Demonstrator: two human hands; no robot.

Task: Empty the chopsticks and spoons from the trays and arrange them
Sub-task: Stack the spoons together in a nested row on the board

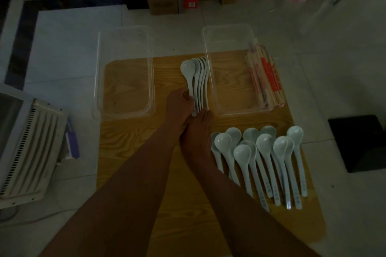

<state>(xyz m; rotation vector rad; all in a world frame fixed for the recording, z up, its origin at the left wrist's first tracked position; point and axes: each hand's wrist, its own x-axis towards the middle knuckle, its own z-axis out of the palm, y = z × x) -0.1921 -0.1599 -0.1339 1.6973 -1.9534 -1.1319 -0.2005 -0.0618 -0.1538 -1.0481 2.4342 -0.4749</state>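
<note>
Your left hand [181, 103] curls round the handles of a nested stack [197, 75] of spoons, between the left tray [98, 69] and the right tray [208, 64]; your right hand [196, 131] meets the handle ends, fingers hidden, its grip cannot be told; loose spoons [261, 152] lie fanned on the board [135, 152]; chopsticks [266, 77] lie along the right tray's right wall

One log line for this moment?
left hand: grips nested white ceramic spoons | right hand: at their handle ends | other spoons: on wooden board
</note>
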